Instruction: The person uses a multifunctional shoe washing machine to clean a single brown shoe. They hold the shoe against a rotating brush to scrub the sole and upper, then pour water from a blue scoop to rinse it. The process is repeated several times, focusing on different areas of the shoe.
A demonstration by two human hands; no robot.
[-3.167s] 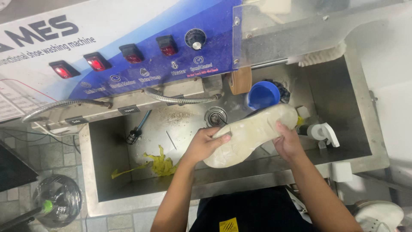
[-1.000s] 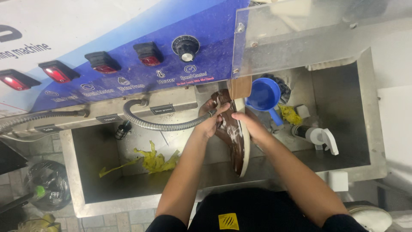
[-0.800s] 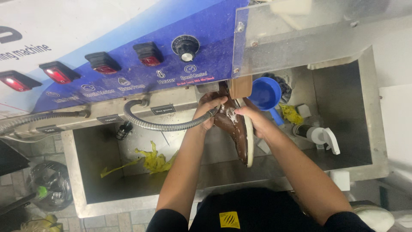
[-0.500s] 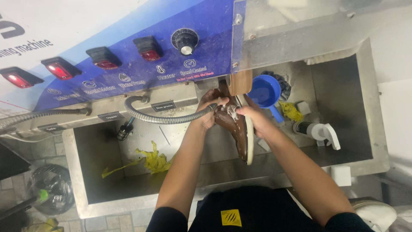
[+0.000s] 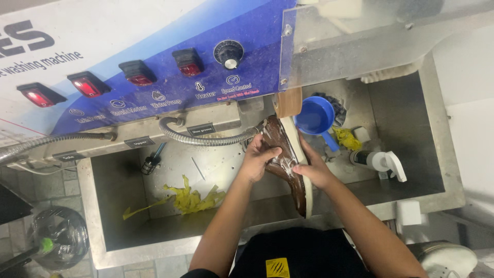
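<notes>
A brown shoe (image 5: 289, 166) with a pale sole is held on its side over a steel sink (image 5: 128, 175), its toe up against a tan brush wheel (image 5: 287, 102) under the blue control panel. My left hand (image 5: 257, 158) grips the shoe's upper from the left. My right hand (image 5: 313, 170) holds it along the sole edge on the right. A flexible metal hose (image 5: 203, 137) curves in toward the shoe's toe.
A blue scoop (image 5: 315, 118) lies in the sink behind the shoe, with a yellow cloth (image 5: 346, 137) and a white spray bottle (image 5: 379, 161) to the right. Yellow shreds (image 5: 190, 196) lie on the sink floor at left. A clear guard (image 5: 360, 36) covers the upper right.
The shoe, earlier sole-up and crosswise, now stands on its side with its toe at the brush. Both hands have shifted slightly along it over the last second.
</notes>
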